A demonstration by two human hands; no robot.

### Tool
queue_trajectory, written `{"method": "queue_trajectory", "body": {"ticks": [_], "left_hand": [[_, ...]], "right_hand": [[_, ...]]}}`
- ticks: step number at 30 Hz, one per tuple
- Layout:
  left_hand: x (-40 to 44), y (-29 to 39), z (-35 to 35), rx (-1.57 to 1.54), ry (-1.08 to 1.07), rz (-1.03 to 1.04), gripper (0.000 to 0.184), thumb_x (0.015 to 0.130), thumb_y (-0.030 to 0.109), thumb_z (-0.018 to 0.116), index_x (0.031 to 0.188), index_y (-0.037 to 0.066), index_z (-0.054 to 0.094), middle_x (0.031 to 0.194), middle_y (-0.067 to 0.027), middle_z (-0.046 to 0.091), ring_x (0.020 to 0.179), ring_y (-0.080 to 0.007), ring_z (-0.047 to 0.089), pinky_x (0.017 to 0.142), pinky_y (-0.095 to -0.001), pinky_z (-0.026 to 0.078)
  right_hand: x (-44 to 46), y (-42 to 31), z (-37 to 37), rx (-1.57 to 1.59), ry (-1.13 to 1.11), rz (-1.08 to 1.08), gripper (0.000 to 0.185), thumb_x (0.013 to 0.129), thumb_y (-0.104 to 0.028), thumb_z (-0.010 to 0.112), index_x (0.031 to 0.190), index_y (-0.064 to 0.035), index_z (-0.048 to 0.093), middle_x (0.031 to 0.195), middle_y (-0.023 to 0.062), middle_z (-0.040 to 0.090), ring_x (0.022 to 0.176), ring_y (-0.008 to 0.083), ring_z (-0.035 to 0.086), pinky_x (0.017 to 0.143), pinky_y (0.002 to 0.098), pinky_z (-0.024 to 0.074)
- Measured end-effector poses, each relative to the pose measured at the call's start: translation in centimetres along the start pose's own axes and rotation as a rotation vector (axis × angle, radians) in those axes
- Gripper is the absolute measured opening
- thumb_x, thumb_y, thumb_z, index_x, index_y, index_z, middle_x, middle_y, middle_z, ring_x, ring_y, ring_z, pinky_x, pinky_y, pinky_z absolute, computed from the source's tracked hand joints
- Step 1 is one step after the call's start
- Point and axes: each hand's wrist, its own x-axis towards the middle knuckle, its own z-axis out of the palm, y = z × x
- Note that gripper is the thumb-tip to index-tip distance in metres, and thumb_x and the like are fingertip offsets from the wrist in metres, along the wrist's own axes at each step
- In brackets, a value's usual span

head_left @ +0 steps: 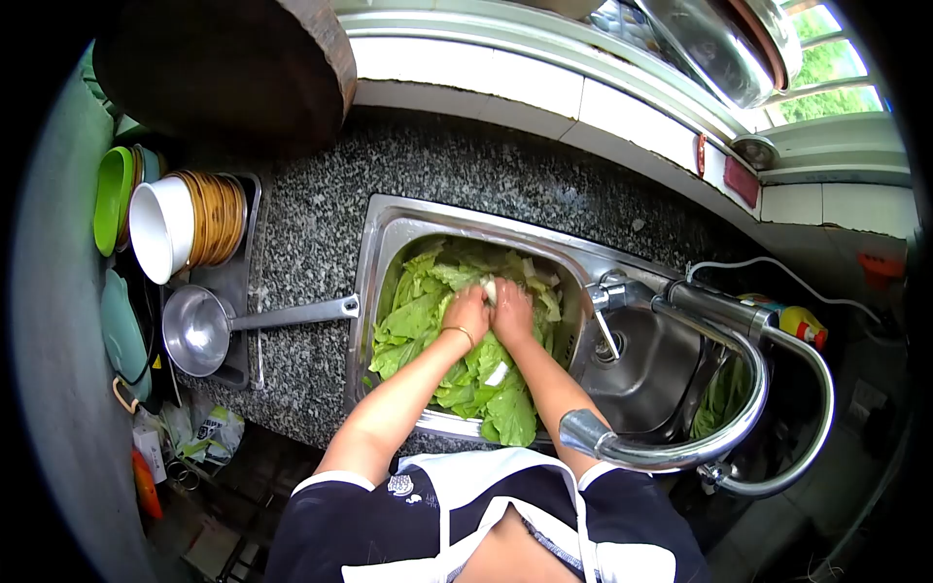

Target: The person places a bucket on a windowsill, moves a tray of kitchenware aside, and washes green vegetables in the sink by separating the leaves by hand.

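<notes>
Green leafy vegetables [413,321] fill the large basin of the steel sink [374,233]. Over the middle of the leaves, my left hand [468,313] and my right hand [512,309] are close together, with fingers curled round a pale leaf stem [489,290] between them. A bracelet circles my left wrist. The fingertips are partly hidden by the backs of the hands. Some leaves hang over the sink's near edge.
A curved faucet [748,389] arches over the small basin [646,369] at right. A metal ladle [199,330] lies left, its handle reaching the sink's rim. Beyond it are stacked bowls [160,228]. A round dark wooden board [224,78] stands at the back left.
</notes>
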Motion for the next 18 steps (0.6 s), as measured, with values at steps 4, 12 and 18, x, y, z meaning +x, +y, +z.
{"method": "queue_trajectory", "body": {"ticks": [4,12,18], "left_hand": [[1.1,-1.4,0.2,0.375,-0.033,0.130,0.015,0.076,0.011,0.050,0.090,0.006,0.054,0.086,-0.0123,0.056,0.086,-0.0308,0.053,0.079,-0.0403,0.041],[6.5,-0.6,-2.6,0.476,-0.462,-0.232,0.028,0.080,0.029,0.048,0.096,0.011,0.063,0.100,-0.0168,0.060,0.091,-0.0338,0.057,0.079,-0.0429,0.046],[1.0,1.1,-5.5,0.299,-0.184,0.086,0.024,0.075,0.025,0.058,0.097,0.015,0.058,0.104,-0.0088,0.053,0.100,-0.0288,0.048,0.084,-0.0417,0.038]], "right_hand": [[4.3,3.5,0.0,0.236,-0.459,0.259,0.039,0.077,-0.020,0.050,0.113,-0.0065,0.045,0.104,0.0221,0.053,0.093,0.0346,0.055,0.081,0.0436,0.0414],[0.1,-2.2,-5.7,1.002,0.153,0.053,0.037,0.078,0.002,0.047,0.114,-0.0042,0.044,0.105,0.0109,0.052,0.100,0.0179,0.049,0.085,0.0285,0.0389],[-7.4,-3.4,-13.5,0.937,0.571,-0.133,0.038,0.074,-0.011,0.065,0.105,-0.0005,0.045,0.096,0.0129,0.055,0.090,0.0242,0.056,0.078,0.0326,0.0443]]}}
